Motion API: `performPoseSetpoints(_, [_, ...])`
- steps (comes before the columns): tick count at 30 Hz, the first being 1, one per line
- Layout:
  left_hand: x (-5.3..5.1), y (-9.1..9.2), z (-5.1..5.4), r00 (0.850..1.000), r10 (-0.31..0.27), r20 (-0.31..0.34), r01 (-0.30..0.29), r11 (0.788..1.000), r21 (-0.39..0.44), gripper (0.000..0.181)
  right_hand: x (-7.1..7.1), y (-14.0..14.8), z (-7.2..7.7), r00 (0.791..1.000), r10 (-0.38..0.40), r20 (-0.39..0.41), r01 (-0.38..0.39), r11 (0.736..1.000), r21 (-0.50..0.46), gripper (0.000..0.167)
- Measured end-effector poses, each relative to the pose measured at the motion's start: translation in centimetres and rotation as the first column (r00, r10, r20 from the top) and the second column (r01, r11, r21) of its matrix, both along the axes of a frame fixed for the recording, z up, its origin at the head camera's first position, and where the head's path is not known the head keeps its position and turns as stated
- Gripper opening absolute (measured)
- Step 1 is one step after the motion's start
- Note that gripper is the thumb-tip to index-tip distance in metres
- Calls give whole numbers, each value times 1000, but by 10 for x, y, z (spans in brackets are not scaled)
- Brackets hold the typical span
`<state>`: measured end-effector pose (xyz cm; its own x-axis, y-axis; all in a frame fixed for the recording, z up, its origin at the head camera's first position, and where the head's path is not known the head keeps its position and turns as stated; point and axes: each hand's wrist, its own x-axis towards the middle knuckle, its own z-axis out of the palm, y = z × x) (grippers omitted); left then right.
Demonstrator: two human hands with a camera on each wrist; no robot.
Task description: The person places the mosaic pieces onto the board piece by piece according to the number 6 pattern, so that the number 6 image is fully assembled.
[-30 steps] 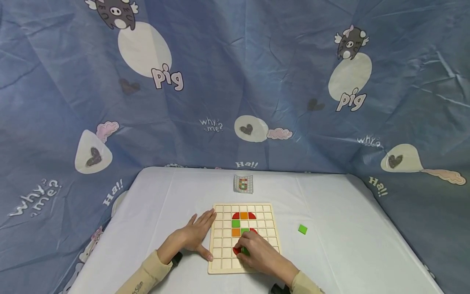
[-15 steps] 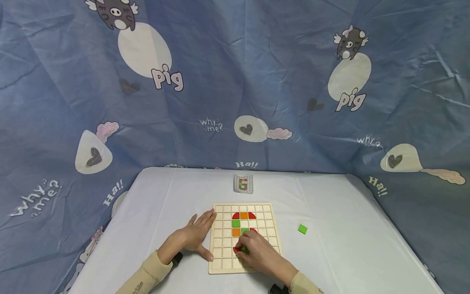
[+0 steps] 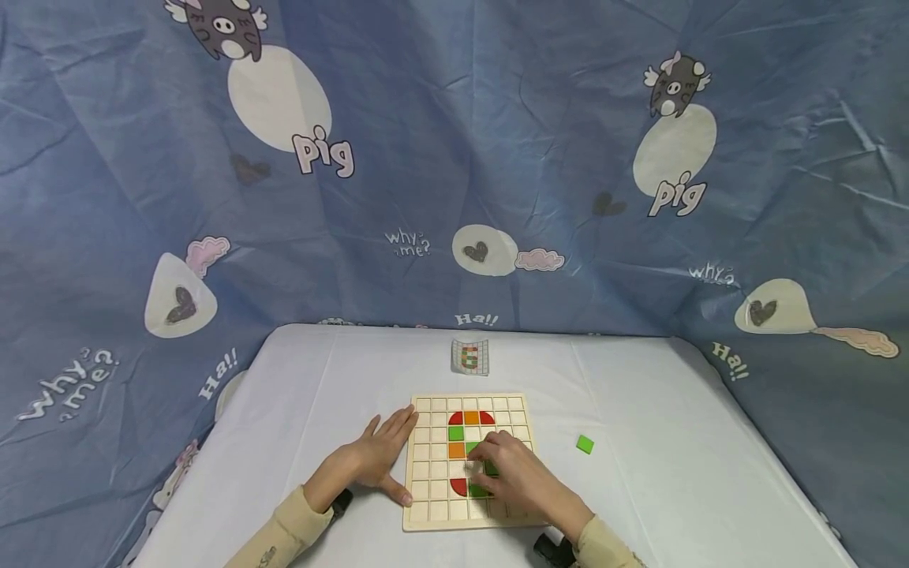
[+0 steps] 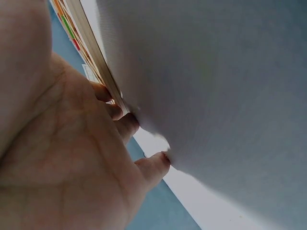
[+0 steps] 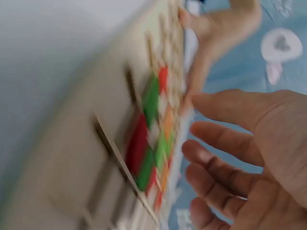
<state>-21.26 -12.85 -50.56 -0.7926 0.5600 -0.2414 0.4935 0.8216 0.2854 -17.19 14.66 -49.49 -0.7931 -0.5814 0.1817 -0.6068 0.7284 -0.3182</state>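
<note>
A wooden grid board (image 3: 420,491) lies on the white table, with red, orange and green tiles set in its cells. My left hand (image 3: 375,456) rests against the board's left edge, fingers spread and fairly straight. Over the board's right half hovers my right hand (image 3: 521,483), fingers loosely bent. The right wrist view shows nothing between those fingers (image 5: 216,139). Just left of it sit a red rounded tile (image 3: 458,487) and a green tile (image 3: 478,491). Farther up are an orange tile (image 3: 472,418) and a green tile (image 3: 456,433). The right hand hides some cells.
A loose green square tile (image 3: 585,444) lies on the table right of the board. Behind the board is a small pattern card (image 3: 470,357) with a coloured grid. A blue printed cloth (image 3: 398,189) hangs past the table's far edge.
My right hand has let go around the lower red and green tiles and moved up and right, uncovering them. The left hand stays against the board.
</note>
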Motion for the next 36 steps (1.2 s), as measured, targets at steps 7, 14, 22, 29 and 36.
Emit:
performPoseSetpoints(7, [0, 1, 1, 1000, 8, 8, -8, 1000, -7, 141, -14, 38, 23, 982, -159, 100, 165, 985, -47, 30])
performPoseSetpoints(14, [1, 1, 2, 1000, 4, 13, -4, 1000, 8, 140, -27, 79, 37, 923, -307, 232, 325, 945, -42, 36])
performPoseSetpoints(22, [1, 1, 3, 1000, 1, 8, -1, 1000, 3, 140, -37, 123, 40, 874, -344, 343, 373, 928, -20, 45])
performPoseSetpoints(29, [3, 1, 2, 1000, 4, 6, -4, 1000, -1, 141, -38, 138, 36, 836, -384, 391, 389, 919, 70, 50])
performPoseSetpoints(36, [0, 0, -2, 1000, 1, 3, -1, 1000, 8, 141, -38, 143, 32, 786, -439, 435, 411, 897, 162, 53])
